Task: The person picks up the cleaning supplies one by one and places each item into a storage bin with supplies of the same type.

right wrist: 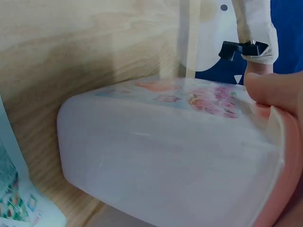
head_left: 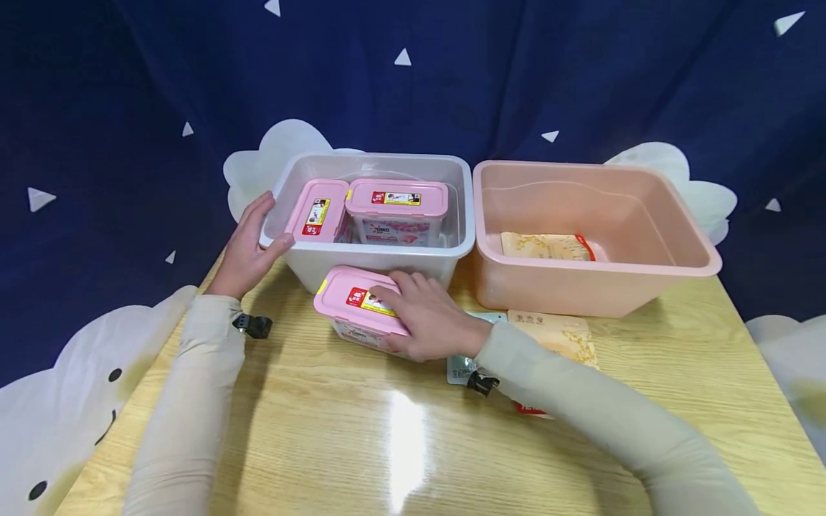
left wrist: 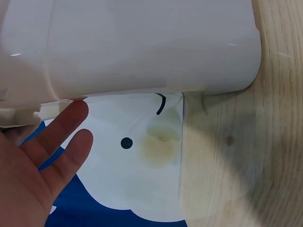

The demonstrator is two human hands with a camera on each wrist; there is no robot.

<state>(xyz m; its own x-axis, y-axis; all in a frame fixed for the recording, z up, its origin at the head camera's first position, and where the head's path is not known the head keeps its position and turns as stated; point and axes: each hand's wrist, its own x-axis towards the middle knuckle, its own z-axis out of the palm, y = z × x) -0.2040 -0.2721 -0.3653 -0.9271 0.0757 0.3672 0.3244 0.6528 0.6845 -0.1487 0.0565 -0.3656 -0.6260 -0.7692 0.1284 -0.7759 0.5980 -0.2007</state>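
My right hand (head_left: 429,315) grips a laundry-detergent box (head_left: 361,335) by its pink lid, close in front of a whitish-grey plastic bin (head_left: 374,256). The right wrist view shows the box's translucent side (right wrist: 165,151), with the thumb (right wrist: 272,90) at the lid's edge. My left hand (head_left: 244,247) holds the bin's left front corner, thumb over the rim. Seen from the left wrist, two fingers (left wrist: 68,127) extend under that rim, outside the wall. Two more pink-lidded boxes are in the bin, one at the left (head_left: 320,208) and one beside it (head_left: 398,215).
Right of the grey bin stands a pink bin (head_left: 581,287) with a beige packet (head_left: 545,246) inside. Under and beside the right forearm lie another beige packet (head_left: 555,333) and a pale green pouch (head_left: 459,369) on the wooden table (head_left: 323,430). A dark blue curtain hangs behind.
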